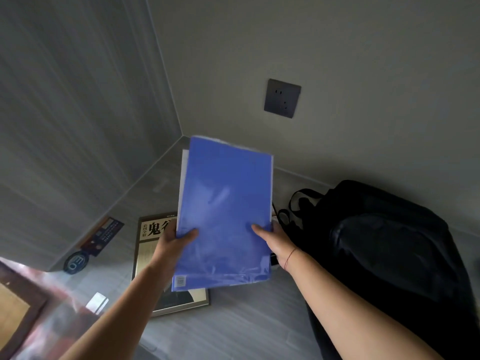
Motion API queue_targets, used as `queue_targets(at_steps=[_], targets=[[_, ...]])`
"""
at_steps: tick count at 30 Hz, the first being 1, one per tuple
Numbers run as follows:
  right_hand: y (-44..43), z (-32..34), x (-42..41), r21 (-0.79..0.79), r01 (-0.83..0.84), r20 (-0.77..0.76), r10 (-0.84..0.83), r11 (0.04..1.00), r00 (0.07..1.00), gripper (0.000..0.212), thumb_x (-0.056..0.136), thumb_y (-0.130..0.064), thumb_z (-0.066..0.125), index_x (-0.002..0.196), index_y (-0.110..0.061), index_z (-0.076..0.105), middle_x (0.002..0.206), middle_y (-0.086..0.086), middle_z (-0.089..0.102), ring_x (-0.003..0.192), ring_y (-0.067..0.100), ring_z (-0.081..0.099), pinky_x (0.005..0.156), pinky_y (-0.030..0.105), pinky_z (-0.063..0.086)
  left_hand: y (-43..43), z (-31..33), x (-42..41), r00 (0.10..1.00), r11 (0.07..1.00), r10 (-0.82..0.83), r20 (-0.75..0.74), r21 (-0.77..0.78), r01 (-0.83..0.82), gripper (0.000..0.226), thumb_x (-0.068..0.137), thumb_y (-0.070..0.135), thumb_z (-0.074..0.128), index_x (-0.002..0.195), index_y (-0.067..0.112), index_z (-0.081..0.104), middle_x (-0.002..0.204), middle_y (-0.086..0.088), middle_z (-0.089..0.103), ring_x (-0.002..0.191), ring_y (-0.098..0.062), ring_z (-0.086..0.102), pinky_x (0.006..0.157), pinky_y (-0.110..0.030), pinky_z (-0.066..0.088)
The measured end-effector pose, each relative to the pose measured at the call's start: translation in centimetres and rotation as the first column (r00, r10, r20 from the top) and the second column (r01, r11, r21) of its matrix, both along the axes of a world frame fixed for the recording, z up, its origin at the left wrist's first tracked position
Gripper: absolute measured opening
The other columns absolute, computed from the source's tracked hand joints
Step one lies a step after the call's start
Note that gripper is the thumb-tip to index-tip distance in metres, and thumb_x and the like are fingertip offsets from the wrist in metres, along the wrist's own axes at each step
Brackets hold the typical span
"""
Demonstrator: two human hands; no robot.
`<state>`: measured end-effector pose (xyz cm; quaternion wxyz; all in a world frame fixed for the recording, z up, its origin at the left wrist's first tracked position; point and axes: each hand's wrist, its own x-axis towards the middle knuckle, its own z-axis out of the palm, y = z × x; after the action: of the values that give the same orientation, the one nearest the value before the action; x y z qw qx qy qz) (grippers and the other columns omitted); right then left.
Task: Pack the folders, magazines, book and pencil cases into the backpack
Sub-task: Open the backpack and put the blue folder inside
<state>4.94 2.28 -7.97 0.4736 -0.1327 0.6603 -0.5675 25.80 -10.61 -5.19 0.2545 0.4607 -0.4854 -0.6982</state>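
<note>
I hold the blue folders (226, 203) raised at mid-frame, left hand (179, 237) and right hand (272, 237) with fingers (191, 233) clamped on the lower side edges. I judge this the transfer step. Next I must find the opening of the black backpack (384, 242) at right, which is not visible. The book (155, 228) lies beneath on the grey worktop (233, 320). Grey walls meet in a corner, with a socket (282, 98) above centre.
</note>
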Motion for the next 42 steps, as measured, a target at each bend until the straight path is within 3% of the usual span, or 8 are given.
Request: queue_targets(at_steps=[8, 16, 19, 24, 30, 36, 39, 42], targets=[[3.4, 3.7, -2.9, -0.332, 0.006, 0.111, 0.032, 0.943, 0.993, 0.041, 0.075, 0.004, 0.063, 0.113, -0.01, 0.061, 0.102, 0.003, 0.073, 0.094, 0.018, 0.069, 0.081, 0.033, 0.056, 0.2, 3.4, 0.3, 0.949, 0.942, -0.304, 0.084, -0.12, 0.312, 0.051, 0.053, 0.02, 0.083, 0.101, 0.01, 0.067, 0.096, -0.008, 0.075, 0.09, -0.029, 0.07, 0.081, -0.041, 0.056], [3.8, 6.5, -1.8, -0.503, -0.03, 0.024, 0.049, 0.864, 0.999, 0.045, 0.073, 0.006, 0.057, 0.114, -0.012, 0.06, 0.109, 0.001, 0.07, 0.103, 0.016, 0.065, 0.086, 0.027, 0.053, 0.9, 5.1, 0.1, 0.98, 0.962, -0.18, 0.089, -0.19, 0.194, 0.035, 0.065, 0.007, 0.083, 0.094, 0.017, 0.067, 0.099, -0.006, 0.072, 0.09, -0.025, 0.068, 0.083, -0.04, 0.053], [3.6, 6.6, -1.2, -0.471, -0.034, -0.012, 0.032, 0.881, 0.999, 0.047, 0.07, 0.007, 0.058, 0.11, -0.016, 0.061, 0.107, -0.001, 0.071, 0.101, 0.015, 0.066, 0.085, 0.028, 0.053, 0.6, 5.3, 0.7, 0.979, 0.959, -0.181, 0.094, -0.204, 0.197, 0.032, 0.069, 0.0, 0.079, 0.093, 0.017, 0.067, 0.094, -0.001, 0.072, 0.091, -0.027, 0.067, 0.083, -0.041, 0.053], [3.8, 5.4, -0.2, -0.376, -0.064, -0.061, 0.044, 0.924, 0.997, 0.057, 0.061, 0.009, 0.055, 0.11, -0.019, 0.061, 0.104, -0.007, 0.072, 0.099, 0.01, 0.067, 0.081, 0.024, 0.054, 1.2, 4.3, 1.3, 0.981, 0.973, -0.168, 0.099, -0.144, 0.181, 0.06, 0.035, 0.022, 0.089, 0.091, 0.015, 0.069, 0.088, 0.0, 0.075, 0.087, -0.026, 0.07, 0.081, -0.041, 0.055], [3.9, 4.2, 0.3, -0.211, -0.057, -0.136, 0.028, 0.976, 0.99, 0.048, 0.075, 0.009, 0.067, 0.114, -0.018, 0.056, 0.118, 0.005, 0.065, 0.11, 0.021, 0.062, 0.101, 0.04, 0.046, 1.6, 3.7, 1.2, 0.986, 0.977, -0.135, 0.101, -0.151, 0.15, 0.04, 0.053, 0.01, 0.088, 0.088, 0.019, 0.068, 0.084, 0.005, 0.074, 0.086, -0.022, 0.07, 0.075, -0.035, 0.053], [4.9, 6.1, -0.2, -0.157, -0.064, -0.239, 0.025, 0.985, 0.971, 0.031, 0.083, -0.005, 0.068, 0.112, -0.01, 0.058, 0.113, 0.008, 0.068, 0.105, 0.022, 0.066, 0.09, 0.031, 0.053, 1.7, 5.1, 0.9, 0.988, 0.984, -0.136, 0.072, -0.109, 0.143, 0.045, 0.054, 0.031, 0.088, 0.092, 0.012, 0.071, 0.087, -0.003, 0.076, 0.081, -0.026, 0.072, 0.076, -0.039, 0.055], [6.6, 8.0, -0.7, -0.182, -0.091, -0.285, 0.036, 0.979, 0.958, 0.024, 0.085, -0.016, 0.068, 0.107, -0.019, 0.06, 0.109, 0.002, 0.069, 0.101, 0.016, 0.066, 0.088, 0.026, 0.052, 2.4, 6.3, 0.1, 0.982, 0.983, -0.183, -0.037, -0.024, 0.182, 0.035, 0.072, 0.019, 0.079, 0.104, 0.007, 0.069, 0.101, -0.012, 0.074, 0.09, -0.029, 0.071, 0.083, -0.045, 0.056], [9.2, 9.5, -1.2, -0.19, -0.046, -0.326, -0.019, 0.981, 0.945, 0.047, 0.072, -0.044, 0.072, 0.112, -0.021, 0.06, 0.114, 0.006, 0.068, 0.109, 0.023, 0.064, 0.099, 0.044, 0.049, 4.0, 7.2, -1.5, 0.97, 0.971, -0.233, -0.076, 0.032, 0.236, 0.035, 0.074, 0.013, 0.077, 0.106, 0.003, 0.067, 0.104, -0.015, 0.072, 0.093, -0.032, 0.07, 0.083, -0.045, 0.056]])
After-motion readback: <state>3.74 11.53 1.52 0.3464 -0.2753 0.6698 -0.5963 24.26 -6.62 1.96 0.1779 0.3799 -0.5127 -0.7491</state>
